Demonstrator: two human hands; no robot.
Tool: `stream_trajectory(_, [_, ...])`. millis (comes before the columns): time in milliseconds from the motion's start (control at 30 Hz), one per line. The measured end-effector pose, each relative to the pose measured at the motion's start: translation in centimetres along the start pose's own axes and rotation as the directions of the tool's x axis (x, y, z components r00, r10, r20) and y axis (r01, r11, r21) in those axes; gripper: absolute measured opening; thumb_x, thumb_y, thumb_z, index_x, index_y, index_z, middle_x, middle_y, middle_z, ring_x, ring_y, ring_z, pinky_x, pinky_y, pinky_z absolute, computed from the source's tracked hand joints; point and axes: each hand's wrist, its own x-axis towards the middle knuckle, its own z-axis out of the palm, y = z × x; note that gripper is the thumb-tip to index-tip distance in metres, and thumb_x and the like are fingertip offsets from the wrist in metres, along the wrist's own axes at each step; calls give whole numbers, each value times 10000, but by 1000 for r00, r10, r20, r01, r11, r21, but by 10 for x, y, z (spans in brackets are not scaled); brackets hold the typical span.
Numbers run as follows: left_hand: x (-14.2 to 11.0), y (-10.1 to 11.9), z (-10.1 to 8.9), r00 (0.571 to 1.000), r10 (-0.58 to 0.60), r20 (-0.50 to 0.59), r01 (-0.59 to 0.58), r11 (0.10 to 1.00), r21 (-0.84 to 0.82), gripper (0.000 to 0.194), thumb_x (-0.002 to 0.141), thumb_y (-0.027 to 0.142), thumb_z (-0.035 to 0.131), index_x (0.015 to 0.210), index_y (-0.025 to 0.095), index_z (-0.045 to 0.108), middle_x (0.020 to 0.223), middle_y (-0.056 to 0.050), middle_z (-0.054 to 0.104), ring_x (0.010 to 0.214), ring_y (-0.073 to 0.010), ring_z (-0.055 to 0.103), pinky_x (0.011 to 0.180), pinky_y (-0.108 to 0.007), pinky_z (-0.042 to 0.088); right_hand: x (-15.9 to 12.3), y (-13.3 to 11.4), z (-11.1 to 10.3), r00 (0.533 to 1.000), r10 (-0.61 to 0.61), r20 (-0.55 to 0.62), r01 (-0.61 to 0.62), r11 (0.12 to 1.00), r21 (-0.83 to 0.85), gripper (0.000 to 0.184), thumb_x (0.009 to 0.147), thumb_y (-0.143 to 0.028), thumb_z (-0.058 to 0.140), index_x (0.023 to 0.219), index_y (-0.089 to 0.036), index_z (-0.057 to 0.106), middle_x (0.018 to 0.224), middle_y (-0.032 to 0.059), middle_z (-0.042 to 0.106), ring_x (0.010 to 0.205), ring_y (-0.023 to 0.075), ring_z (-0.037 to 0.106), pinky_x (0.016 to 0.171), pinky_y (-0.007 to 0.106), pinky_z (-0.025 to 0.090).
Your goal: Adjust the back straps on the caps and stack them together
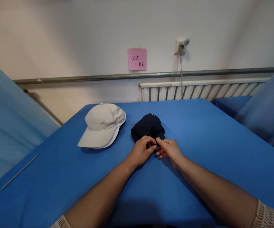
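A dark navy cap point(146, 126) lies on the blue-covered table in front of me, its back edge turned toward me. Both hands meet at that near edge. My left hand point(142, 150) is closed, thumb and fingers pinching the cap's edge near its strap. Beside it my right hand point(170, 150) pinches the strap end, where a small shiny bit, perhaps a buckle, shows at the fingertips. The exact hold is partly hidden by the fingers. To the left sits a stack of caps, with a light beige cap point(101, 117) on top.
A thin stick point(19, 172) lies at the left of the blue table cover point(213, 139). Behind the table are a metal rail point(99, 77), a white radiator point(198, 90), a plugged-in socket point(180, 46) and a pink note point(137, 59). Blue curtains point(11, 120) hang at both sides.
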Motion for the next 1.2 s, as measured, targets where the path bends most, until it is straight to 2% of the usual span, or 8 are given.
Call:
stream_trajectory(200, [1,1,1,1000,-11,7,11,1000,10,66,809,190,585,850,193,638,866,-8,576,788,-136,563,718,-257,441,2,0,1,1000,15,-23,-15,1000,-15,254,875,-287,584,669,-140,591,532,17,616,435,117,609,381,189,446])
stream_trajectory(400, [1,4,1,1000,-27,-13,27,999,41,51,802,211,594,809,192,641,833,-4,592,776,-138,567,705,-254,434,3,2,-1,1000,-12,2,12,1000,-9,281,849,-343,627,657,-140,601,549,28,628,449,118,609,398,198,453])
stream_trajectory(633, [1,-3,4,983,-182,-39,179,982,-60,128,774,272,634,839,188,562,720,28,592,625,-113,519,557,-221,386,3,5,-2,998,-52,25,54,992,-116,358,801,-463,648,649,-140,621,531,24,620,465,114,593,436,207,445])
stream_trajectory(733, [2,-8,3,980,-195,-48,189,977,-99,147,757,255,645,847,183,554,747,21,594,651,-116,540,574,-225,407,1,6,-2,994,-63,90,71,993,-93,363,771,-492,658,677,-143,622,584,29,636,511,127,617,474,226,465])
stream_trajectory(867, [4,-11,0,973,-226,-47,213,958,-193,170,728,222,656,847,173,545,779,9,591,677,-121,562,602,-237,445,2,9,-2,979,-130,159,152,979,-133,314,673,-433,756,679,-162,595,579,4,629,543,130,618,533,240,477])
stream_trajectory(1033, [2,-8,-3,975,-206,-83,180,953,-241,185,726,216,662,864,172,547,823,-6,604,739,-137,598,677,-268,486,5,13,-1,974,-164,158,198,952,-231,286,739,-431,705,684,-166,613,575,7,638,550,128,613,559,247,468])
stream_trajectory(1200, [1,-1,-5,974,-196,-111,151,935,-322,256,718,213,687,932,175,554,879,-18,623,803,-153,616,727,-287,495,6,17,-1,940,-255,228,312,912,-266,175,778,-345,645,737,-176,662,612,3,652,560,126,607,575,248,463])
